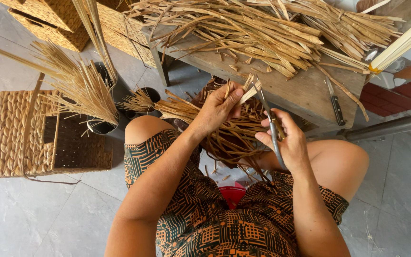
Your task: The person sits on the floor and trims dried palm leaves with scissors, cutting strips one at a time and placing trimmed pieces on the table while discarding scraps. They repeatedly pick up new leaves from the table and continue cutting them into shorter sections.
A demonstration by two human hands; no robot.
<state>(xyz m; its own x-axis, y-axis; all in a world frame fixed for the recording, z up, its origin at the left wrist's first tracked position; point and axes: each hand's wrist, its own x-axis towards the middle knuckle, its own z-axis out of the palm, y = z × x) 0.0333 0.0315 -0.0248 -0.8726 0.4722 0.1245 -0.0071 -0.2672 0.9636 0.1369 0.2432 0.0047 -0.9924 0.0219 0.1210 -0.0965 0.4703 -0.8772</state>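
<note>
At the centre of the frame the person's left hand (217, 108) pinches a few dry straw strips (249, 91) between thumb and fingers, holding their ends up from a half-woven brown basket (229, 135) that rests on the lap. The right hand (286, 143), just right of centre, is closed around the handles of a pair of scissors (268, 119), whose blades point up toward the pinched strip ends. The step in hand looks like trimming loose ends off the weave. The next move would call for the blades to meet the strips just above the left fingers, well clear of the thumb. A heap of straw (262, 28) covers the wooden bench (305, 93) along the top of the frame, a knife (335, 102) lies at its right end, and a woven crate (20, 133) sits at the left edge.
</note>
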